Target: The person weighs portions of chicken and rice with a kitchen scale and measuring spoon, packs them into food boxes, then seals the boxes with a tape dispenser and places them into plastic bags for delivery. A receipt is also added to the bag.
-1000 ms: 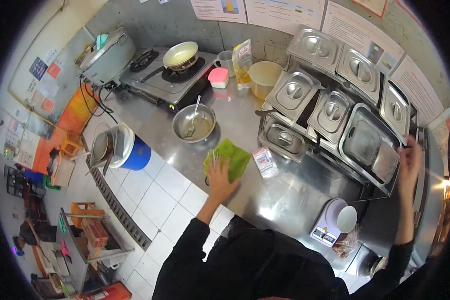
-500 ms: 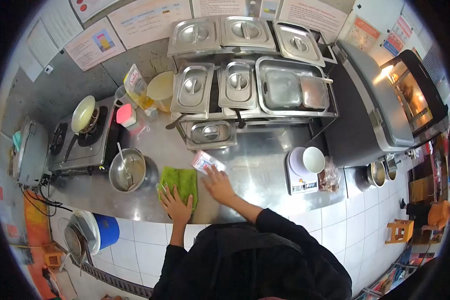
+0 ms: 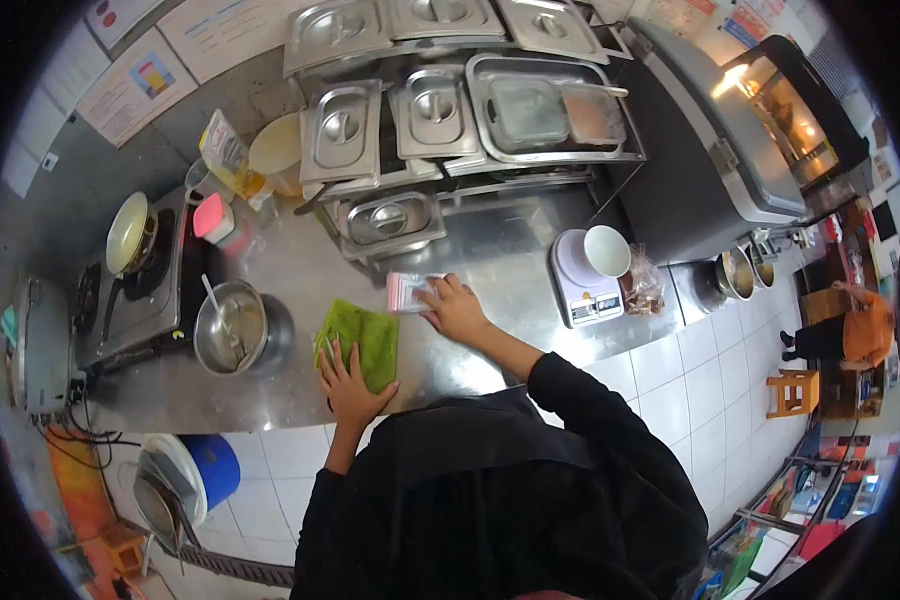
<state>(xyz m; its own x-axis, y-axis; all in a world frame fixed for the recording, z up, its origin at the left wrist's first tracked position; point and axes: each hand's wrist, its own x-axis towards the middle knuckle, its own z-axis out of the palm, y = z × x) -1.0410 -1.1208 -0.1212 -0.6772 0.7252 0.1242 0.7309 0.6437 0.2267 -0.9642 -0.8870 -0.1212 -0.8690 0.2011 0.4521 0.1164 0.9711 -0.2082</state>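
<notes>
On the steel counter (image 3: pixel 450 370) lies a green cloth (image 3: pixel 368 340). My left hand (image 3: pixel 352 388) rests on its lower left part with the fingers spread. Just right of the cloth, a small white and pink packet (image 3: pixel 408 291) lies near the counter's middle. The fingers of my right hand (image 3: pixel 457 310) are on the packet's right side; whether they grip it or only touch it is unclear. A metal bowl (image 3: pixel 232 330) with a spoon in it stands left of the cloth.
A stove (image 3: pixel 160 300) with a pan (image 3: pixel 130 232) is at the left. Lidded steel containers (image 3: pixel 340 125) stand on a rack behind. A scale (image 3: pixel 582 290) with a white bowl (image 3: pixel 607 251) sits at the right. A person (image 3: pixel 865 325) in orange stands far right.
The view has shifted and tilted. My right hand has its fingers further onto the packet, which has turned and lies nearer the cloth. My left hand stays on the cloth.
</notes>
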